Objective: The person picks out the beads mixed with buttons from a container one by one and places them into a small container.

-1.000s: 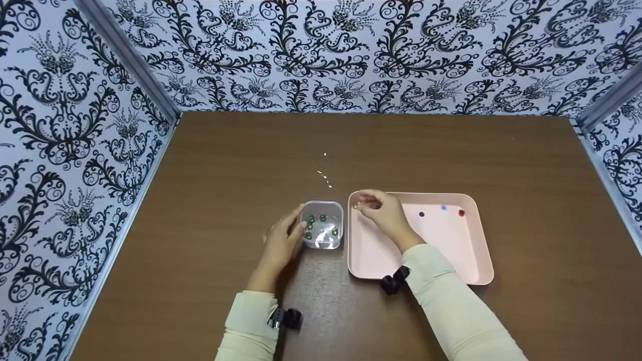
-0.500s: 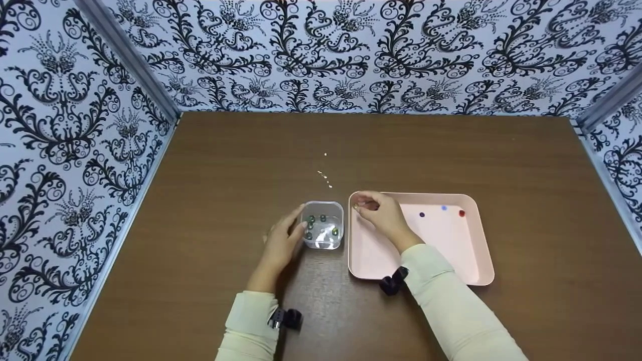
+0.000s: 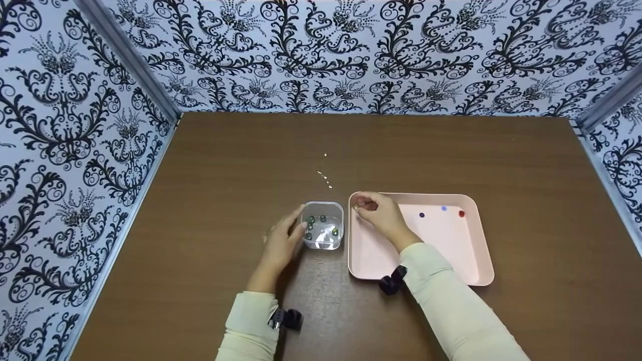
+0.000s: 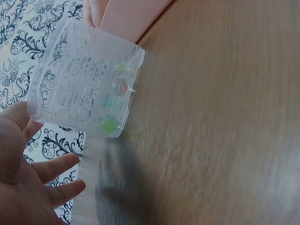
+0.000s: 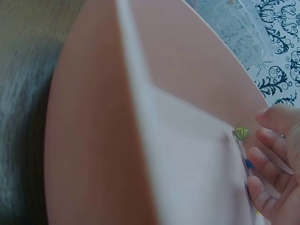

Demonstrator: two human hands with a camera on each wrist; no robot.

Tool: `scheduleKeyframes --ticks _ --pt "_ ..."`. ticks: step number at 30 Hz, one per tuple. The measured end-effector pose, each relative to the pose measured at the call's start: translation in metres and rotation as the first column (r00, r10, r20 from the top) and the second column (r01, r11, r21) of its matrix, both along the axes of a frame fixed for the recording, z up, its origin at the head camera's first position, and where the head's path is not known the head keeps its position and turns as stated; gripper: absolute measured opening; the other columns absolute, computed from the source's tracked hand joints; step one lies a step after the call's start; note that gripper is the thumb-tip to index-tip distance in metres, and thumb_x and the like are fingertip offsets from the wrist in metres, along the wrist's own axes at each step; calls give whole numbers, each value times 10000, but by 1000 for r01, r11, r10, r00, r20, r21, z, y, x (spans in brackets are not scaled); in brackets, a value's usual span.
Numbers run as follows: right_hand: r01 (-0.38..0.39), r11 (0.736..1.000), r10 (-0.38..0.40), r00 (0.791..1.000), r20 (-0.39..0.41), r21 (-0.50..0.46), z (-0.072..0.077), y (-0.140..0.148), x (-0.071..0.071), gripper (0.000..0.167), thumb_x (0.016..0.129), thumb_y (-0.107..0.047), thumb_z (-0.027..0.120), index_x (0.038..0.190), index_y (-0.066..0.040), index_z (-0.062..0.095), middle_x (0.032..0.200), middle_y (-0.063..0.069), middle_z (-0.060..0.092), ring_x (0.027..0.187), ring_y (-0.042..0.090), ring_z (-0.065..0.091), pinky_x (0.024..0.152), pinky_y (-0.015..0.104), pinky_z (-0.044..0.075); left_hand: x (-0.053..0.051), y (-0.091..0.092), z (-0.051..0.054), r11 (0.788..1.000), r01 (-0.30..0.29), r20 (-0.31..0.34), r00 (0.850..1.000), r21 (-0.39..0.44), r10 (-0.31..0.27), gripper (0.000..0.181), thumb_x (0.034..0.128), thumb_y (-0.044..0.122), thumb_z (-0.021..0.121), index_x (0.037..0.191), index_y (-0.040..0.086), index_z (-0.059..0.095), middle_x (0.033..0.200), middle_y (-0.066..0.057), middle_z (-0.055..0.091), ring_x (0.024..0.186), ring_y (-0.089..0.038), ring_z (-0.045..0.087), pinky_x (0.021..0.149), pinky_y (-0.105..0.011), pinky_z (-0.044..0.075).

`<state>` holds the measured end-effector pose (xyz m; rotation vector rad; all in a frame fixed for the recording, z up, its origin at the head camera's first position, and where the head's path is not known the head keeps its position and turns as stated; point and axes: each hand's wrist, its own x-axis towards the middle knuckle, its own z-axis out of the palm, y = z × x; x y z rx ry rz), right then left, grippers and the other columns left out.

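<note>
My left hand holds the left side of a clear square plastic container, its thumb at the rim. The left wrist view shows the hand's other fingers spread off the container. Several greenish marbles lie inside it. My right hand reaches into the pink tray at its far left corner. In the right wrist view, a yellow-green marble sits in the tray just off the fingertips of the loosely bent right hand. A blue marble is partly hidden by those fingers.
Farther right in the tray lie a dark marble, a light blue one and a red one. Small light specks show on the brown table. Patterned walls stand behind and at the sides.
Almost nothing differs. My right hand has shifted very slightly at the tray's corner; my left hand and the container stay in place.
</note>
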<state>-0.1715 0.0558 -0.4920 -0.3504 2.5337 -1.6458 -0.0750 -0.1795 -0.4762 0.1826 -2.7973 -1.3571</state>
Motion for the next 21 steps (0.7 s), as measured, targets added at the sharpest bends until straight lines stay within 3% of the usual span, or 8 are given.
scheduleKeyframes --ticks 7,14,21 --pt "-3 1000 3 1000 15 14 1 -1 -1 306 800 24 706 1105 24 688 986 139 696 900 255 647 850 334 525 -1 1 1 1000 -5 15 1000 4 5 441 976 288 555 1409 215 517 1432 -112 500 1314 -401 425 1049 -716 143" --pt "-15 1000 15 1000 5 21 3 -1 -3 279 819 3 703 1097 17 694 980 154 697 915 270 655 862 351 527 0 -1 1 1000 3 24 1000 19 -4 441 987 310 532 1419 229 502 1455 -108 476 1354 -403 377 1042 -762 42" --pt "-11 1000 10 999 32 17 2 -1 -4 289 815 3 707 1103 28 688 987 161 700 912 270 657 845 311 530 0 -2 -1 1000 8 18 1000 6 -8 440 991 307 524 1421 215 500 1450 -122 478 1344 -404 390 1039 -759 79"
